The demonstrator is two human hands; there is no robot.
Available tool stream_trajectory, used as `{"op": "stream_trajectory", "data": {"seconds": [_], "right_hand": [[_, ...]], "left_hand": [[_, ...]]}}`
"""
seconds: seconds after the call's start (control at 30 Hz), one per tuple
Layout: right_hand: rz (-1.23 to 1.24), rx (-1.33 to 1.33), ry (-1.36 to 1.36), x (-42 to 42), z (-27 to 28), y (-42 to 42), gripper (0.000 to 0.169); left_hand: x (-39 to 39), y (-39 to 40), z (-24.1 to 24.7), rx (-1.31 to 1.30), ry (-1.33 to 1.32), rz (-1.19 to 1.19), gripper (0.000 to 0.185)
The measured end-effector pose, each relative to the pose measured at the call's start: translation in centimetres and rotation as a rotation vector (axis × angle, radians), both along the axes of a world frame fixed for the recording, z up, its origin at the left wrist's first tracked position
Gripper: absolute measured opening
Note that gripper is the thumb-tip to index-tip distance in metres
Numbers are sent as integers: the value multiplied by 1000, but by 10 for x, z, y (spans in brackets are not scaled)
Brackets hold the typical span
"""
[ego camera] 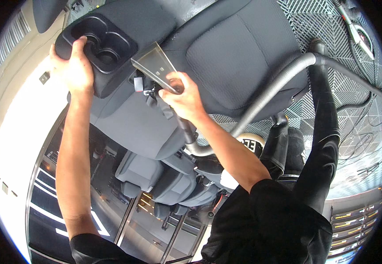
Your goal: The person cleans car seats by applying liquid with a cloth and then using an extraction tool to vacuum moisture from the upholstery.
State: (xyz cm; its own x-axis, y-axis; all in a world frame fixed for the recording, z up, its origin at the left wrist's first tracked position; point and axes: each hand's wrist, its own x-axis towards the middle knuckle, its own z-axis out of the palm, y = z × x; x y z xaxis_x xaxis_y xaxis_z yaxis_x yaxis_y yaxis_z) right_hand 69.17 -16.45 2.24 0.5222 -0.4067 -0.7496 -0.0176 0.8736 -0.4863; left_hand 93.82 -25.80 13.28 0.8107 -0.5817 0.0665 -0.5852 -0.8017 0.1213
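My right hand (186,95) is wrapped around the neck of a clear plastic extraction nozzle (154,62). A grey corrugated vacuum hose (276,84) runs from its dark tube, behind my forearm and over to the right. The nozzle's wide mouth is near the side of a folded-down seat back with a black plastic cup holder tray (106,59). My left hand (73,67) grips the outer end of that seat back, thumb at the rim of a cup well. Beside the nozzle is a dark grey fabric car seat (230,59).
A seat belt buckle (138,84) stands between the seats. Further car seats (141,170) are lower in view. A person's light cap (250,140) shows beside my right arm. Hoses and cables lie on the grated floor tiles (359,109) at the right. Car windows and a bright door panel line the left.
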Motion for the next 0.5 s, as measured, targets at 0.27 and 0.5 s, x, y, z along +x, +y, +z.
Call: {"op": "stream_trajectory", "data": {"seconds": [0.27, 0.5], "right_hand": [[-248, 469, -173, -35, -23, -125, 69], [53, 548, -169, 67, -110, -249, 38]], "left_hand": [[-10, 0, 3, 10, 33, 53, 100], [-27, -4, 3, 38, 58, 121, 98]]}}
